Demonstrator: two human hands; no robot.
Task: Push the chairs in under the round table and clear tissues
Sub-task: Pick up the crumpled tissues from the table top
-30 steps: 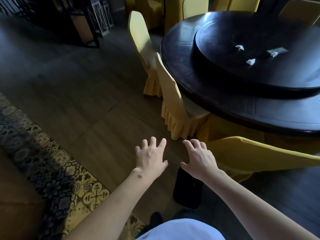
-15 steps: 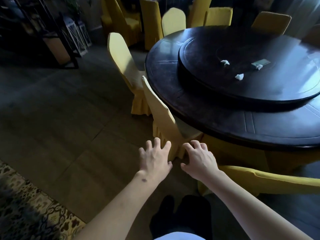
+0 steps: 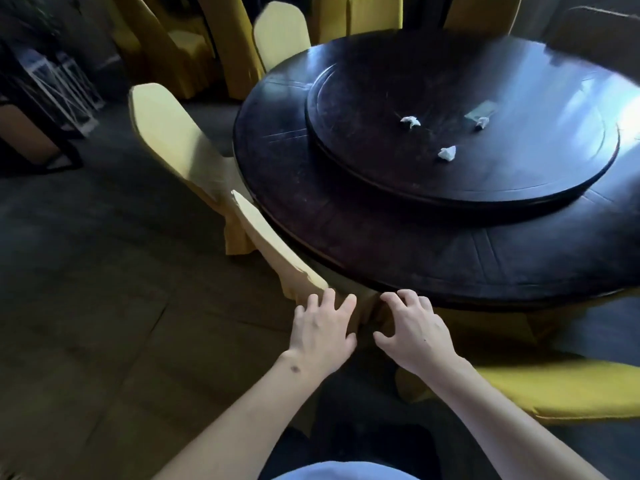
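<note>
A dark round table (image 3: 346, 216) carries a raised turntable (image 3: 381, 174). Three crumpled white tissues lie on the turntable: one (image 3: 410, 121), another (image 3: 447, 153), a third (image 3: 482, 123) beside a small greenish card (image 3: 480, 109). A yellow-covered chair (image 3: 273, 247) stands close against the table's near left edge. My left hand (image 3: 322, 332) reaches with spread fingers toward the low end of its back, holding nothing. My right hand (image 3: 414, 329) hovers beside it with loosely curled fingers, holding nothing, just before the table rim.
Another yellow chair (image 3: 176, 147) stands farther left by the table, and a third (image 3: 280, 32) at the far side. A yellow chair back (image 3: 561, 389) lies near my right forearm. More yellow chairs crowd the back. A dark stand (image 3: 59, 84) is at far left.
My view has swung up and toward the table, and I have stepped closer. Both hands have moved forward together toward the nearest chair's back. The patterned rug has dropped out of view.
</note>
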